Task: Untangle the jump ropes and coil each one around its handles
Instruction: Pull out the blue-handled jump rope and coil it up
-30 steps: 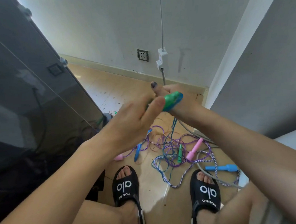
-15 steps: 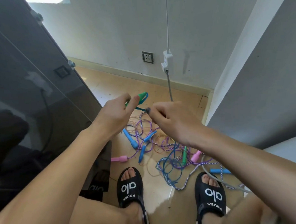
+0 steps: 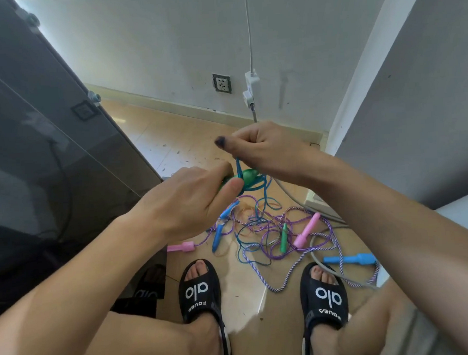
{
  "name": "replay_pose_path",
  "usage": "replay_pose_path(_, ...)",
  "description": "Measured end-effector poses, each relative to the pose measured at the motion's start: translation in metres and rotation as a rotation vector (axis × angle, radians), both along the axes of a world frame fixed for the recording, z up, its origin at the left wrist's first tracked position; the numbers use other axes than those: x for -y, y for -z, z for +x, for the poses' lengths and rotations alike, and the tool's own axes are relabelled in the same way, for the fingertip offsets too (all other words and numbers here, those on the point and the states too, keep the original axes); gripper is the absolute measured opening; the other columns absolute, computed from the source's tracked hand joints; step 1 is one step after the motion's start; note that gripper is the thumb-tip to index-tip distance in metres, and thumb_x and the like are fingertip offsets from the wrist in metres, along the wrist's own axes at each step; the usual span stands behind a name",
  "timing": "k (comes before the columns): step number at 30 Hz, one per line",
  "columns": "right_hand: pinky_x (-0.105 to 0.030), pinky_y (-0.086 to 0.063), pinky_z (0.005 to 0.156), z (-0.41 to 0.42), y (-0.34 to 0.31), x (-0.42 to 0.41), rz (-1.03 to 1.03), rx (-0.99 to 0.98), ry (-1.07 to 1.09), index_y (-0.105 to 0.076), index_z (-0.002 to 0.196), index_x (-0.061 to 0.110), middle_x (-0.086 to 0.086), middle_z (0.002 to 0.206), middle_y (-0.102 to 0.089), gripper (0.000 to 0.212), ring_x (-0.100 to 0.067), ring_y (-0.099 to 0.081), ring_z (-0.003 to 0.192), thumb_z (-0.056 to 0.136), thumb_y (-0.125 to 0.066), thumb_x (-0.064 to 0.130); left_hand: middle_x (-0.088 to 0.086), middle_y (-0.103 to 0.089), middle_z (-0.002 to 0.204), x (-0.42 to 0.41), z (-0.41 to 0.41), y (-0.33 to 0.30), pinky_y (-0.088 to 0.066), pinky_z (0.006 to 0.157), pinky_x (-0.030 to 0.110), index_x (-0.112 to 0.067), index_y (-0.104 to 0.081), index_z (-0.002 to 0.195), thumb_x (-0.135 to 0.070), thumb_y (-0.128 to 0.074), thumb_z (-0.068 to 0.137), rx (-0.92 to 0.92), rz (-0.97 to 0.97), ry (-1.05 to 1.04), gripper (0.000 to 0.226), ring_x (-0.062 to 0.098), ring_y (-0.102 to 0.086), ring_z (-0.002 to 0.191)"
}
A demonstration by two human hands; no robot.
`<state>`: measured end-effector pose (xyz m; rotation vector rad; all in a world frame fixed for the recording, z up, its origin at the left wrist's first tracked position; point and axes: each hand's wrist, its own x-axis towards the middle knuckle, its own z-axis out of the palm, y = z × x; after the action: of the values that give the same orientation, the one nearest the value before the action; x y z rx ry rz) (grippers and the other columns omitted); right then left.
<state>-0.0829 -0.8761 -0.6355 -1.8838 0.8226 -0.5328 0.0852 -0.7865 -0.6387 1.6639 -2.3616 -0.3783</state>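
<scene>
Jump ropes (image 3: pixel 268 229) lie mostly knotted on the floor below both grips.
Left hand (image 3: pixel 185 207) clenches the green handle (image 3: pixel 247 176), a few teal loops already round it; right hand (image 3: pixel 263 146), just above, pinches the teal cord (image 3: pixel 238 165) running up from it. Winding looks barely begun. The next turn needs slack pulled free of the purple rope (image 3: pixel 300 277), or it may snag.

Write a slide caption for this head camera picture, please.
Left hand holds a green handle while right hand winds blue cord around it.
</scene>
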Motion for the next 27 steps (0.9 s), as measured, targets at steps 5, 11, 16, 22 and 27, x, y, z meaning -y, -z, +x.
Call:
replay_pose_path(5,-0.037,-0.021,0.058,-0.007,-0.004,-0.004,0.183,0.034,-0.116,-0.044,0.067,0.001,-0.01,0.064,-0.031,0.055,-0.025,-0.024,0.061,0.101,-0.052,0.044,-0.01,-0.04,0.055,-0.003,-0.015,-0.009,-0.02,0.056,0.031,-0.02,-0.059,0.102,-0.075,-0.031,0.085,0.153,-0.126,0.092,0.064,0.022,-0.049,0.054)
replay_pose_path(11,-0.033,-0.029,0.057,-0.004,0.008,-0.006,0.245,0.068,-0.043,-0.048,0.067,-0.011,-0.014,0.064,-0.044,0.063,-0.025,-0.035,0.058,0.1,-0.054,0.043,-0.015,-0.035,0.05,-0.004,-0.018,-0.008,-0.02,0.046,0.026,-0.019,-0.057,0.09,-0.038,-0.067,0.084,0.052,-0.205,0.062,0.022,0.009,-0.037,0.042)
replay_pose_path(16,-0.009,-0.042,0.049,-0.008,0.027,-0.012,0.285,0.068,0.041,-0.057,0.065,0.028,0.019,0.048,-0.057,0.026,0.002,-0.054,0.047,0.087,-0.066,0.018,-0.019,-0.044,0.054,-0.009,-0.021,-0.009,-0.032,0.054,0.007,-0.031,-0.055,0.102,-0.014,-0.065,0.078,-0.238,-0.134,-0.081,0.031,-0.001,-0.047,0.054)
replay_pose_path(22,-0.025,-0.025,0.046,0.024,0.041,-0.025,0.35,0.073,0.316,-0.039,0.045,0.022,0.003,0.046,-0.036,0.044,-0.016,-0.031,0.048,0.085,-0.042,0.041,-0.002,-0.056,0.07,0.012,-0.017,0.001,-0.037,0.057,0.024,-0.016,-0.056,0.094,-0.004,-0.061,0.086,-0.41,-0.177,-0.342,0.015,0.02,-0.048,0.067)
replay_pose_path(27,-0.034,-0.032,0.059,0.02,0.04,-0.035,0.086,-0.115,0.32,-0.046,0.057,0.016,-0.003,0.056,-0.048,0.054,-0.021,-0.041,0.054,0.105,-0.035,0.038,0.001,-0.062,0.082,0.028,0.001,0.015,-0.046,0.062,0.028,-0.025,-0.056,0.101,-0.008,-0.056,0.086,-0.401,0.022,-0.496,0.023,0.021,-0.058,0.076)
